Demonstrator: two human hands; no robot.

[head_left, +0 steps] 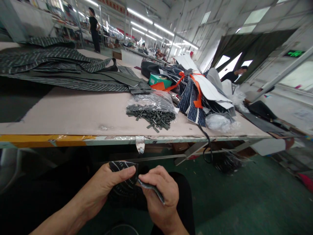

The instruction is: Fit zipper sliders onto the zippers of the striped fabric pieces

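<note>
Below the table's front edge, over my lap, both hands work on dark patterned fabric. My left hand point(114, 179) is closed on a dark fabric piece point(122, 165) with pale stripes and lettering, the thumb pressed on its top. More of the fabric hangs below that hand into shadow. Close beside it, my right hand point(161, 189) pinches a narrow folded strip point(153, 188) with a pale edge between thumb and fingers. Whether this strip belongs to the same fabric piece is hard to make out.
On the table point(80, 111) lie long dark patterned fabric strips point(73, 71), a plastic bag point(156, 99) spilling small dark tabs point(156, 117), a green box point(158, 80) and a heap of navy fabric pieces point(193, 101) with orange ties. A black cord point(207, 143) hangs off the front edge.
</note>
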